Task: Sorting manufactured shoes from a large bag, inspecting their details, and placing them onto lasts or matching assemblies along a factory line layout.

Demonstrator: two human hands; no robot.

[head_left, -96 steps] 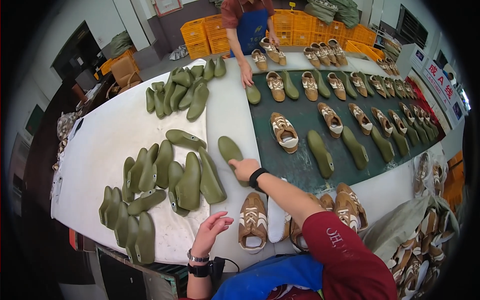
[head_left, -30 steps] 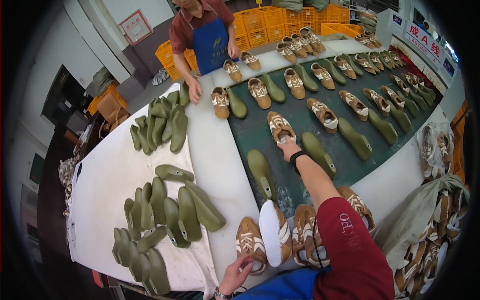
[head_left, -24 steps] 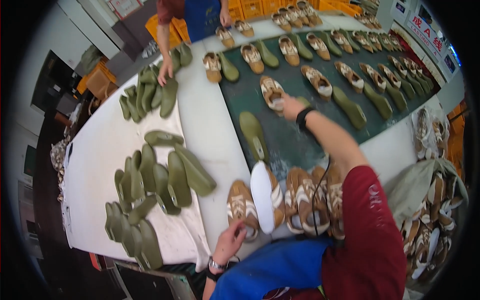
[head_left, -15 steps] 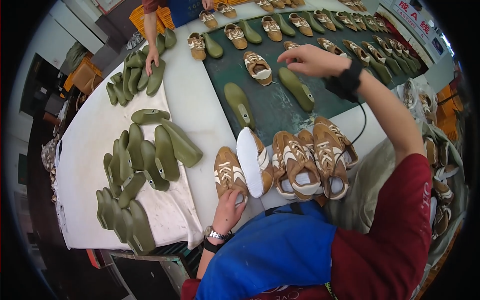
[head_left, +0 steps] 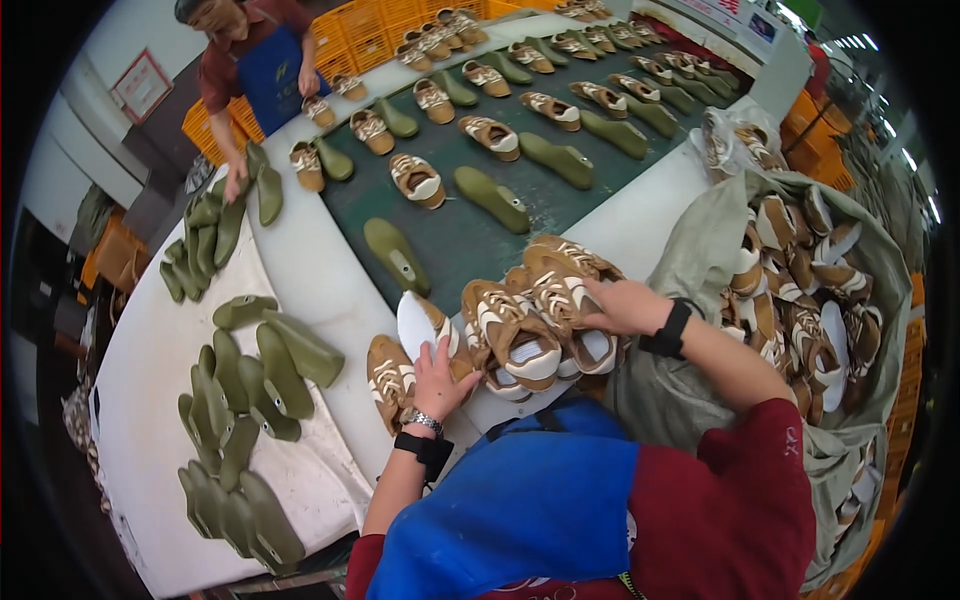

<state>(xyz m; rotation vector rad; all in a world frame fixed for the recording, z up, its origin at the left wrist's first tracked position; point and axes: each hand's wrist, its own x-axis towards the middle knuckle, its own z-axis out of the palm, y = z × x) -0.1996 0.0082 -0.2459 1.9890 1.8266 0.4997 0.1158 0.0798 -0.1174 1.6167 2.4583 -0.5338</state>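
Note:
My left hand lies with spread fingers on a tan sneaker turned so its white sole shows. Beside it, partly under that hand, a tan and white sneaker stands on the table. My right hand reaches over a row of upright sneakers, its outstretched fingers and thumb apart against the rightmost sneaker. Just beyond, on the dark green belt, lie green shoe lasts: one toe away from me, another to its right. A sneaker sits farther back.
Several green lasts lie on a white cloth at the left. Across the table, a co-worker's hand touches more lasts. Sneakers and lasts line the green belt. A large sack of sneakers stands at my right.
My right hand has come back from above the belt to the sneakers. My left hand has shifted from the leftmost sneaker onto the sole-up one. The view has swung right and up.

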